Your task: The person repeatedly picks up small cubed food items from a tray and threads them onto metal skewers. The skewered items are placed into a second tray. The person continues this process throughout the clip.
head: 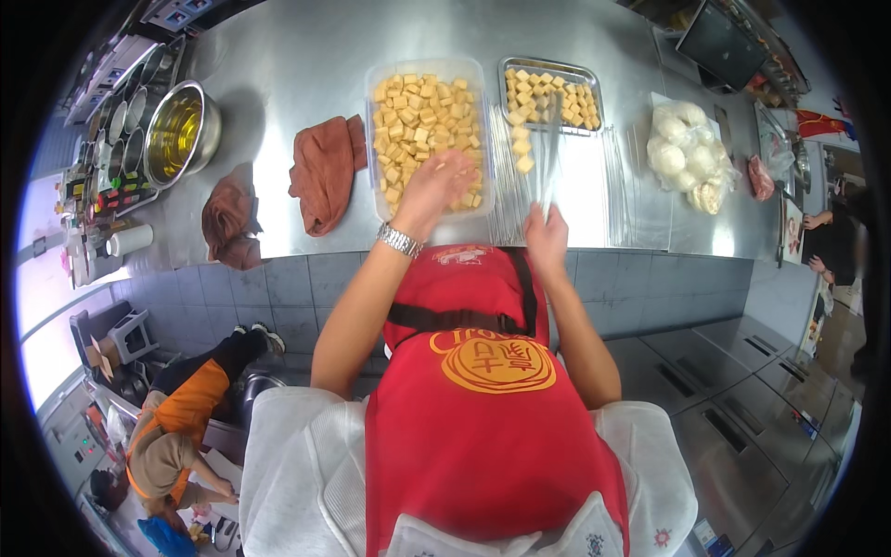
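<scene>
My left hand [443,188], with a metal-banded watch at its wrist, is over the near right part of a clear plastic tub [372,139] of yellowish food cubes [421,104]. Motion blur hides whether its fingers hold anything. My right hand [546,237] is closed on the near ends of thin metal skewers [551,157], which point away from me and are blurred. Beyond it, a metal tray [596,83] holds rows of cubes, and a line of cubes [522,150] extends over its near edge. More bare skewers [616,188] lie on the steel table to both sides.
Brown cloths [321,174] lie left of the tub. Farther left stands a steel bowl of yellow liquid [175,136]. Bagged pale round items [689,150] sit on the right. Another person [170,452] is at the lower left; a person's hands [818,221] show at the far right.
</scene>
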### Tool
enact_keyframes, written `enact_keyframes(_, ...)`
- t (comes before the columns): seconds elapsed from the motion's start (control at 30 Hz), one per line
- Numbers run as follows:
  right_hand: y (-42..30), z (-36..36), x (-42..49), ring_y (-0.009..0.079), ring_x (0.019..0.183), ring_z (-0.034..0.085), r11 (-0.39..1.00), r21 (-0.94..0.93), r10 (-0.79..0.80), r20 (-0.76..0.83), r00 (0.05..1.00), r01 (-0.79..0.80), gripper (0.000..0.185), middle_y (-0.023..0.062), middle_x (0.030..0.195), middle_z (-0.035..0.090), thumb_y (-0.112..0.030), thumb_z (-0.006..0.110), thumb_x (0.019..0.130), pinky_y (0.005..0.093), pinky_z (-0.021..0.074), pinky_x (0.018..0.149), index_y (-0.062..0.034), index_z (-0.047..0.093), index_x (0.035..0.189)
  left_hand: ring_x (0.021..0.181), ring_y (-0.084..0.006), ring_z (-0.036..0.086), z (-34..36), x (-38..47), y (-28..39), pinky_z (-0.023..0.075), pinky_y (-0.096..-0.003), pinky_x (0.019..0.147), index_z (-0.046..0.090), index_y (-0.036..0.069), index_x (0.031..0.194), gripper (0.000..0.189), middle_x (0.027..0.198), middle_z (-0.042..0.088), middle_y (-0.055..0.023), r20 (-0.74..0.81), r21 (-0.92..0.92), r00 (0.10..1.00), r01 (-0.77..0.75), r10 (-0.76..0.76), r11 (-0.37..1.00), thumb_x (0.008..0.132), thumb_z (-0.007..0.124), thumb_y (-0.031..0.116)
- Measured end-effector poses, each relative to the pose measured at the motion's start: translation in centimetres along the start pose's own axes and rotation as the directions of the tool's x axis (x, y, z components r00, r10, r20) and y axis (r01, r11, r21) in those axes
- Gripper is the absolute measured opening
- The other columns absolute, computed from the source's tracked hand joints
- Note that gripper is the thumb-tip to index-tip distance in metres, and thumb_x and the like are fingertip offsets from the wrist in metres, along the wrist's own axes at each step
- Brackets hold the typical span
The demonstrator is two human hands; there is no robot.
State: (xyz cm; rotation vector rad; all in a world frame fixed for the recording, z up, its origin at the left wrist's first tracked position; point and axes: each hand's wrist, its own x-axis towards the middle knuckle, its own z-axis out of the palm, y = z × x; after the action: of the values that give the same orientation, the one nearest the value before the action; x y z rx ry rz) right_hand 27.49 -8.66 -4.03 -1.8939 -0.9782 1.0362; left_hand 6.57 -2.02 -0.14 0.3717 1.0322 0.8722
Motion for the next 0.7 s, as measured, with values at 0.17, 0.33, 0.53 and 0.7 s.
enact_keyframes(0.17,2.6,-0.1,12.5,0.029,0.06,0.062,0.939,-0.257,-0.262,-0.102,0.96,0.229,0.027,0.0168,0.067,0.064,-0.021,0.055,0.091,0.0399,0.0468,0.057,0.0027,0.057,0.08,0.107,-0.0183,0.06,-0.6,-0.7,-2.3,0.0444,-0.0289,0.091,0.046,0.006,0.126,0.035,0.118,0.059,-0.0079,0.013,0.025,0.997,0.077,-0.078,0.997,0.097,0.052,0.024)
enact_keyframes(0.33,0.3,1.1,15.9,0.0342,0.065,0.065,0.997,-0.064,-0.048,-0.052,0.998,0.044,0.025,0.0186,0.07,0.066,-0.019,0.054,0.09,0.0435,0.049,0.064,0.0034,0.058,0.08,0.105,-0.018,0.061,-0.5,-2.2,-3.5,0.0458,-0.0284,0.089,0.048,0.005,0.124,0.033,0.114,0.06,-0.0073,-0.026,0.031,0.994,0.108,-0.107,0.994,0.097,0.052,0.023)
enact_keyframes(0.53,3.5,-1.1,11.7,0.0264,0.07,0.067,0.622,-0.635,-0.619,-0.042,0.784,0.457,0.027,0.0149,0.067,0.064,-0.022,0.052,0.094,0.0391,0.0499,0.062,0.0032,0.06,0.087,0.101,-0.0175,0.062,-1.8,-2.4,-3.7,0.0472,-0.0277,0.086,0.051,0.004,0.119,0.03,0.111,0.06,-0.0076,-0.076,0.022,0.996,0.056,-0.055,0.998,0.097,0.053,0.024)
enact_keyframes(0.7,1.8,-2.9,3.8,0.0218,0.051,0.054,0.944,-0.295,-0.152,0.009,0.988,0.148,0.029,0.0146,0.057,0.053,-0.023,0.053,0.094,0.0377,0.0446,0.052,0.003,0.054,0.081,0.087,-0.0145,0.065,-3.9,1.1,-2.2,0.0512,-0.0271,0.076,0.056,0.001,0.111,0.029,0.095,0.066,-0.0055,-0.062,0.452,0.969,-0.187,0.24,0.872,0.094,0.057,0.023)
